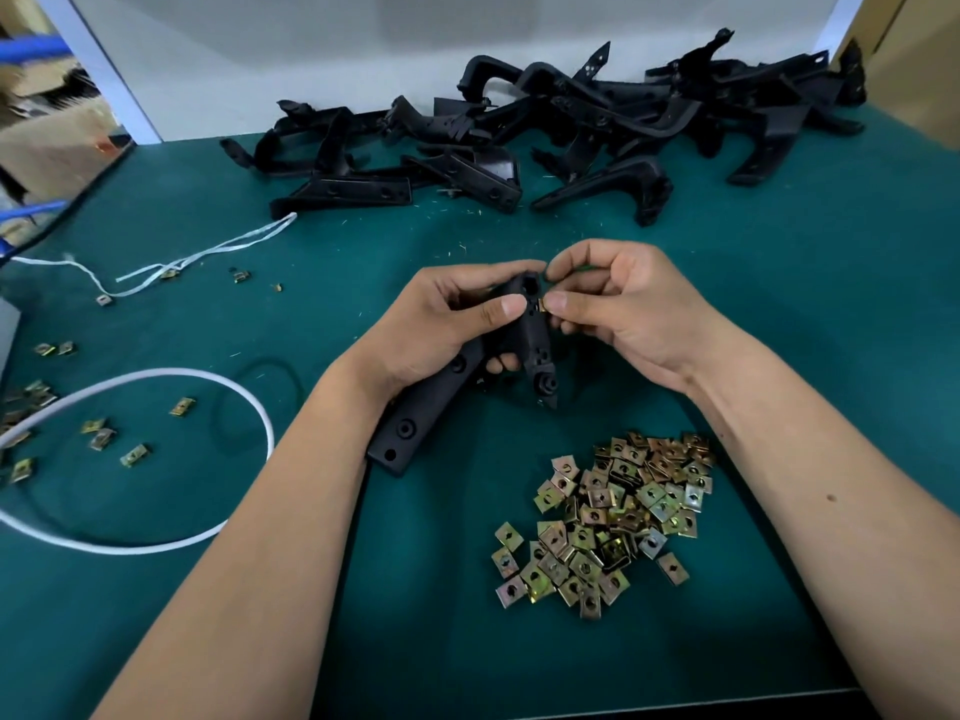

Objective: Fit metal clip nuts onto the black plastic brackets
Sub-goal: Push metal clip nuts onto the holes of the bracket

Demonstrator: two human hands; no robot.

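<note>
Clip nut meets bracket edge
Left hand (441, 324) grips the bracket (530, 330); right fingers (563, 302) pinch a nut (543, 305), which may skew or slip to the table (779, 304).

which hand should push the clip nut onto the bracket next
The right hand. It already pinches the clip nut right at the edge of the bracket, and the pile of clip nuts lies on its side. The left hand is busy gripping the bracket, so it should probably just steady it.

Matt black plastic bracket (415, 423), shiny yellowish metal clip nuts (608, 522), matt green mat (779, 304).
</note>
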